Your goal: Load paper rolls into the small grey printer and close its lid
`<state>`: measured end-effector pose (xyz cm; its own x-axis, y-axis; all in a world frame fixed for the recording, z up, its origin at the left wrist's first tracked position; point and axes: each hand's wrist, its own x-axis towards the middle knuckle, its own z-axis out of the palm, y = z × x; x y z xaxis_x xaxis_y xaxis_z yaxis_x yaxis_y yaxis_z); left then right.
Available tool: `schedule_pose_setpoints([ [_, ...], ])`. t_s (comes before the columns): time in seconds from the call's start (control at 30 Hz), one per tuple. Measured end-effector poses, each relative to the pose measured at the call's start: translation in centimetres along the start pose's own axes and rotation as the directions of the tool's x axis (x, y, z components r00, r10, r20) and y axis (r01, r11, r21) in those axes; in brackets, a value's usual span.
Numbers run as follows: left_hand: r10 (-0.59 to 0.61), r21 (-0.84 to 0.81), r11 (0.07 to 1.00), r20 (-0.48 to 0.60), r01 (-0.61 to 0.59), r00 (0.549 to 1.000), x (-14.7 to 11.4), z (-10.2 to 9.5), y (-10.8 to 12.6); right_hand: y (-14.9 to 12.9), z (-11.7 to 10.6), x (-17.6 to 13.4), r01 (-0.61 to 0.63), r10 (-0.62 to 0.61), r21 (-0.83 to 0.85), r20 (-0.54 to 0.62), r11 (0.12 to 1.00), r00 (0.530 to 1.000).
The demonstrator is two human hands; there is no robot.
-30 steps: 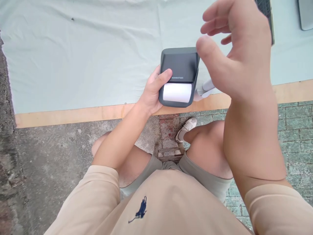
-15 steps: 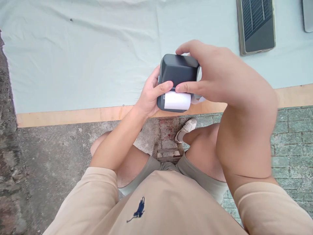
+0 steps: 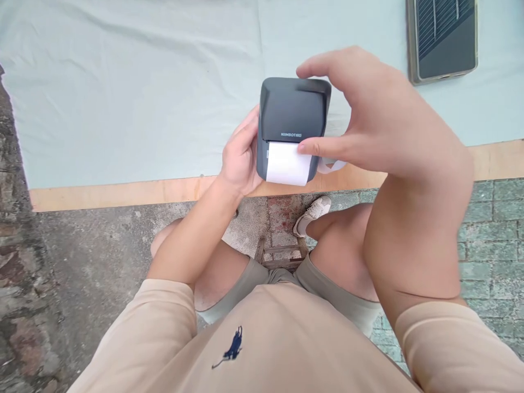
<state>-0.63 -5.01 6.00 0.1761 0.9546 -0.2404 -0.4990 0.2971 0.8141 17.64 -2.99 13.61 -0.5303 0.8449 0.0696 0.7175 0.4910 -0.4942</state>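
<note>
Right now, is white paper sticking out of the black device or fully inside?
Sticking out: the white paper extends over the near edge of the black device.

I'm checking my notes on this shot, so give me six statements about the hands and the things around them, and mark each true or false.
1. The left hand holds the dark device at its left side. True.
2. Paper shows on the device's lower front. True.
3. A phone lies on the pale cloth, to the right of the device. True.
4. The right hand rests on the phone. False: its thumb is at the paper's upper right corner.
5. The paper is bright blue. False: it is white.
6. The person's shirt is black. False: it is beige.
</note>
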Motion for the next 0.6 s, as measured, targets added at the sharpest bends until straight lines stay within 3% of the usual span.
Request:
schedule_pose_setpoints([
  [0.07, -0.031, -0.058, 0.998, -0.009, 0.03, 0.999, 0.1, -0.1, 0.1, -0.6, -0.2, 0.0, -0.033, 0.015, -0.076, -0.216, 0.997, 0.976],
  [0.13, -0.064, -0.098, 0.993, -0.02, 0.062, 0.998, 0.1, -0.1, 0.2, -1.3, -0.4, -0.1, -0.175, 0.13, -0.044, -0.499, 0.984, 0.857],
  [0.17, -0.076, -0.107, 0.992, -0.023, 0.073, 0.997, 0.0, -0.1, 0.2, -1.6, -0.4, -0.1, -0.219, 0.185, 0.009, -0.57, 0.976, 0.8],
  [0.2, -0.083, -0.109, 0.991, -0.019, 0.08, 0.996, -0.1, -0.1, 0.3, -1.9, -0.4, -0.2, -0.222, 0.212, 0.054, -0.578, 0.974, 0.788],
  [0.23, -0.085, -0.104, 0.991, -0.009, 0.083, 0.996, -0.2, -0.1, 0.2, -2.2, -0.4, -0.2, -0.192, 0.196, 0.064, -0.531, 0.979, 0.825],
  [0.3, -0.057, -0.089, 0.994, 0.041, 0.061, 0.998, -0.4, -0.1, 0.2, -2.5, -0.3, -0.2, -0.123, 0.117, 0.001, -0.319, 0.992, 0.941],
  [0.33, -0.03, -0.086, 0.996, 0.079, 0.037, 0.996, -0.5, -0.1, 0.1, -2.5, -0.1, 0.0, -0.118, 0.106, -0.05, -0.204, 0.992, 0.973],
  [0.43, 0.046, -0.083, 0.996, 0.179, -0.031, 0.983, -0.7, 0.0, 0.0, -2.3, 0.5, 0.4, -0.21, 0.22, -0.236, 0.016, 0.949, 0.975],
  [0.6, 0.024, -0.008, 1.0, 0.193, -0.023, 0.981, -0.8, 0.2, 0.0, -2.3, 0.8, 0.8, -0.23, 0.291, -0.364, 0.122, 0.903, 0.949],
])
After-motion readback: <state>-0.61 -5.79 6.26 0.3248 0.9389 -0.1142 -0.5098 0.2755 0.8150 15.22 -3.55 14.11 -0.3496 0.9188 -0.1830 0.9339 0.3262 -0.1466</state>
